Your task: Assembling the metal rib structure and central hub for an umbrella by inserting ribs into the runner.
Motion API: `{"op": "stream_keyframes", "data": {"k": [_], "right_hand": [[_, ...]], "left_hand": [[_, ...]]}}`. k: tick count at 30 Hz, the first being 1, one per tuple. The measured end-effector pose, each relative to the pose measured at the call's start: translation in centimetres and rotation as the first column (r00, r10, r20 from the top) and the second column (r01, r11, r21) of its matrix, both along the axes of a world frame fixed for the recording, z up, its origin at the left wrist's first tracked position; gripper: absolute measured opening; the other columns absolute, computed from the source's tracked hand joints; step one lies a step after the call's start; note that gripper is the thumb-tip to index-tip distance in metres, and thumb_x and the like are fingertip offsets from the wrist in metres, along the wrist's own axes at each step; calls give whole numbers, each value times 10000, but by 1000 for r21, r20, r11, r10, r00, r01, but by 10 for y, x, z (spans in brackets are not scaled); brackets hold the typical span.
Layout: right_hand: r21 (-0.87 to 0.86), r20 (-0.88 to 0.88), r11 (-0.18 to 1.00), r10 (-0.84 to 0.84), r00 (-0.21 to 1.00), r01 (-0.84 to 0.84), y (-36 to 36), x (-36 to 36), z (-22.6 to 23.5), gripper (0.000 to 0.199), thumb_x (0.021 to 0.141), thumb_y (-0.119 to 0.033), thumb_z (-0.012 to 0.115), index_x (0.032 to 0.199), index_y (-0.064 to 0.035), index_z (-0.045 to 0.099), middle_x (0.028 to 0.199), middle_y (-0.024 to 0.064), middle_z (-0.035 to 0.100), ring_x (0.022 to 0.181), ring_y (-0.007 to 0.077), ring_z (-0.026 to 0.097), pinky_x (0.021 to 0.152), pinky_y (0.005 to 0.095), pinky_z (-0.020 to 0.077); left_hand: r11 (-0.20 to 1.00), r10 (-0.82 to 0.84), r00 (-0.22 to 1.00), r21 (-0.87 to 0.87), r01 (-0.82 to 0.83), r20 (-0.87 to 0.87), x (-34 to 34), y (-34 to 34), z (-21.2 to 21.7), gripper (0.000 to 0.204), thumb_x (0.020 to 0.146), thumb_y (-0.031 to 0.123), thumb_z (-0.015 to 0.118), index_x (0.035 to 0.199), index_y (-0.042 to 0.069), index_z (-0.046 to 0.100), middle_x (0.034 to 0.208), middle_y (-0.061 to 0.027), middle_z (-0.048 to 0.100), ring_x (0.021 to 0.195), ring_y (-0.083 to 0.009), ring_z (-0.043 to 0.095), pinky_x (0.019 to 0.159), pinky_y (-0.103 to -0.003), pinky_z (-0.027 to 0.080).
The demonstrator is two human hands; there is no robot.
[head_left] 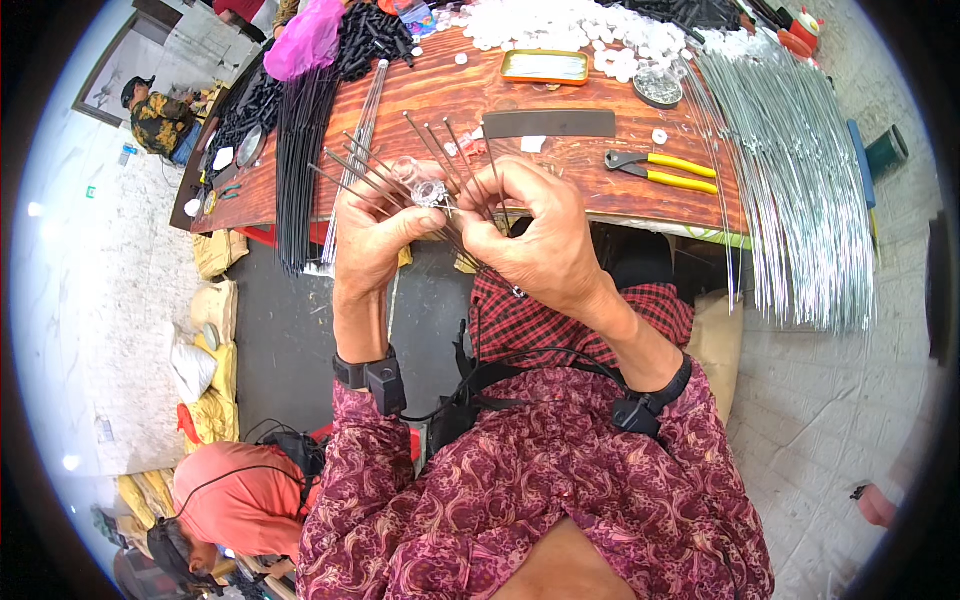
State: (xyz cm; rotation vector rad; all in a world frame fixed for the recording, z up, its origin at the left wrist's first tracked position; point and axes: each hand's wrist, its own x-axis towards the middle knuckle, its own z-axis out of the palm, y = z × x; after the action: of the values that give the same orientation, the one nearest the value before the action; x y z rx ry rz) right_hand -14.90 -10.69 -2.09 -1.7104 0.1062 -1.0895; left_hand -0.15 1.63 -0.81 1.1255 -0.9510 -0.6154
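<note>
My left hand (372, 232) and my right hand (535, 232) meet in front of me, just before the near edge of the wooden table (420, 100). Between the fingertips sits a small clear plastic hub (430, 192). Several thin metal rods (385, 170) fan out from it, up and to the left. Both hands pinch the hub and the rods together. The rods' lower ends are hidden behind my right hand.
Yellow-handled pliers (665, 168) lie on the table's right, beside a big sheaf of silver rods (790, 190) hanging over the edge. Black rods (300, 150) hang at left. A heap of white plastic pieces (570, 25), a flat tin (545, 66) and a dark strip (548, 124) lie farther back. Another person (235, 500) sits lower left.
</note>
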Motion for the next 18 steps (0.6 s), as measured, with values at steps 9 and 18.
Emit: {"op": "stream_keyframes", "data": {"k": [9, 18], "right_hand": [[-63, -37, 998, 21, 999, -23, 2, -2, 4, 109, 730, 13, 688, 825, 24, 635, 791, 90, 630, 730, 173, 627, 662, 296, 493], [-21, 8, 999, 47, 999, -47, -5, 0, -3, 119, 766, -46, 707, 859, 4, 651, 811, 109, 651, 730, 204, 681, 647, 311, 538]], "left_hand": [[998, 9, 1000, 56, -10, 25, 3, 1, 1, 406, 682, -79, 792, 1061, -42, 652, 966, -111, 698, 839, -178, 679, 754, -295, 567], [1000, -6, 1000, 14, 6, 13, 2, -4, -1, 436, 667, -102, 797, 1058, -21, 623, 988, -116, 689, 907, -188, 671, 802, -316, 573]]}}
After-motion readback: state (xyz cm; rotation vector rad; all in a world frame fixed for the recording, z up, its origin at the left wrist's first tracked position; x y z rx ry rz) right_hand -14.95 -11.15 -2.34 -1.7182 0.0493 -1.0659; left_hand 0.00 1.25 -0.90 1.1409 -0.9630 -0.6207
